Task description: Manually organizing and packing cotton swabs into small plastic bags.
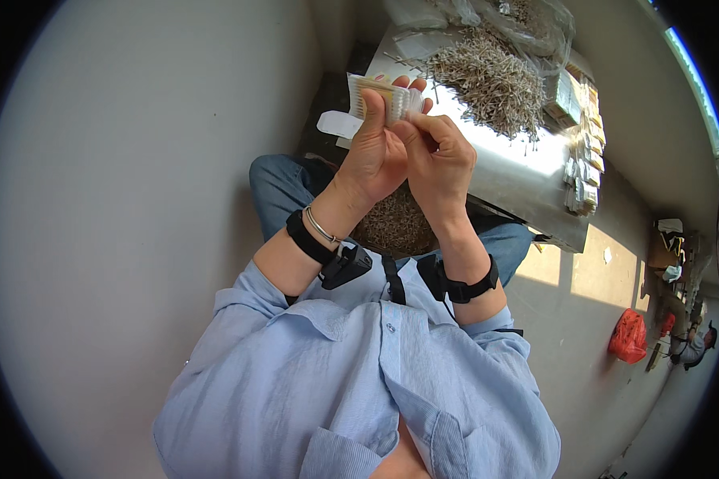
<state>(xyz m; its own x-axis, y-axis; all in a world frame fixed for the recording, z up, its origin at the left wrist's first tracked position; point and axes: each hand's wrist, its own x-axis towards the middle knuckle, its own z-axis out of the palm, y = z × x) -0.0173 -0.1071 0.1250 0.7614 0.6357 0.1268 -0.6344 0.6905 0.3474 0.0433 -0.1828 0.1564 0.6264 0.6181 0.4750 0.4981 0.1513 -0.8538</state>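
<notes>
My left hand (369,160) is closed around a clear packet of cotton swabs (385,96), thumb across its front and fingertips showing behind. White swab tips line up along the packet's right side. My right hand (446,156) pinches at that same right end with thumb and forefinger, its other fingers curled. Whether it grips the plastic film or swab tips is too small to tell. Both hands are raised over my lap, close to the table's near edge. A white rounded piece (339,124) shows just left of my left hand.
A heap of loose cotton swabs (487,84) covers part of the metal table (527,191). Filled packets (587,164) are stacked along its right side. More loose swabs (395,222) lie between my knees. A red bag (629,335) and another person (691,349) are far right. A wall (136,199) rises left.
</notes>
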